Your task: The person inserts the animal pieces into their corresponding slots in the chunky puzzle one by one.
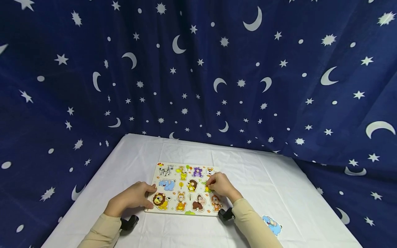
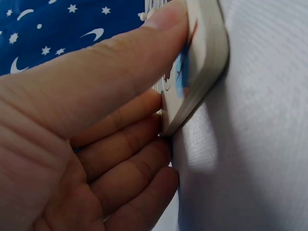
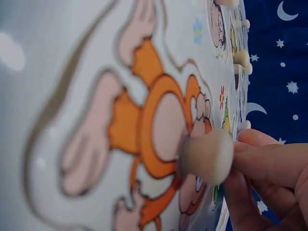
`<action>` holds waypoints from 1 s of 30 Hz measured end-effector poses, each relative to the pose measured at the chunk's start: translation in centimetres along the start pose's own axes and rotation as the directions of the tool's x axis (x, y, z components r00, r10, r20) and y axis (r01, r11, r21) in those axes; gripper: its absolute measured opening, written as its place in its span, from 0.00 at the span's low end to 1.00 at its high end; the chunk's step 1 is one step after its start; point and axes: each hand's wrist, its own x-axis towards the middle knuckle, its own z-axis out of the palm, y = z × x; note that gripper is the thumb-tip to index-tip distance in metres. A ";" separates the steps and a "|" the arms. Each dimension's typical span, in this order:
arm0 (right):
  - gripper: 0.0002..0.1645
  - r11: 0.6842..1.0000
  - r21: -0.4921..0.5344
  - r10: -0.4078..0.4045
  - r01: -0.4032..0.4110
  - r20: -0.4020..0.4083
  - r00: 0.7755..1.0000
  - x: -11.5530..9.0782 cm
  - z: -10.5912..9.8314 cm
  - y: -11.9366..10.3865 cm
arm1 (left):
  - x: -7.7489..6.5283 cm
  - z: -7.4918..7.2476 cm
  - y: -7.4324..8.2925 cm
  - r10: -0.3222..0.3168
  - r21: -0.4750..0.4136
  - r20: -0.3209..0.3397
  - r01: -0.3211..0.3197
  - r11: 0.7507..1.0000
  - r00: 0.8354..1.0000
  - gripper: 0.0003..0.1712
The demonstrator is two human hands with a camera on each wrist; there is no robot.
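A wooden peg puzzle board [image 1: 173,210] with animal pieces lies on the white table. Its left edge is touched by my left hand [image 1: 133,196]; in the left wrist view the thumb [image 2: 168,17] rests on the board near a corner, with the other fingertips against the edge. My right hand [image 1: 221,184] pinches a green and yellow puzzle piece [image 1: 207,188] at the board's right side, its knob hidden by the fingers. Just nearer sits a monkey piece [image 1: 215,203], whose knob [image 3: 209,154] looms large in the right wrist view.
A loose blue elephant piece [image 1: 272,225] lies on the white tablecloth [image 1: 297,196] to the right, beside my right forearm. Lion [image 1: 160,200], gorilla [image 1: 199,203] and hedgehog [image 1: 192,185] pieces sit on the board. A dark blue curtain [image 1: 198,69] with moons and stars hangs behind the table.
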 end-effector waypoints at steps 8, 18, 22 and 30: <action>0.08 1.000 -0.001 0.021 -0.021 0.019 1.000 0.2 -0.3 -0.3 | -0.2 -0.3 0.4 0.013 -0.008 -0.005 -0.013 1.000 1.000 0.34; 0.05 1.000 -0.009 0.013 -0.013 0.041 0.999 -0.3 -1.1 -0.3 | -0.1 -0.2 0.3 0.010 -0.001 -0.004 -0.010 1.000 1.000 0.33; 0.05 1.000 0.026 -0.003 0.003 0.001 1.000 -0.9 -1.6 -0.2 | -0.1 -0.1 0.2 0.014 0.003 -0.005 -0.014 1.000 1.000 0.33; 0.08 0.999 0.040 -0.012 0.011 0.042 0.999 -2.1 -2.7 0.1 | -0.2 -0.2 0.2 -0.010 -0.002 -0.012 0.010 1.000 1.000 0.34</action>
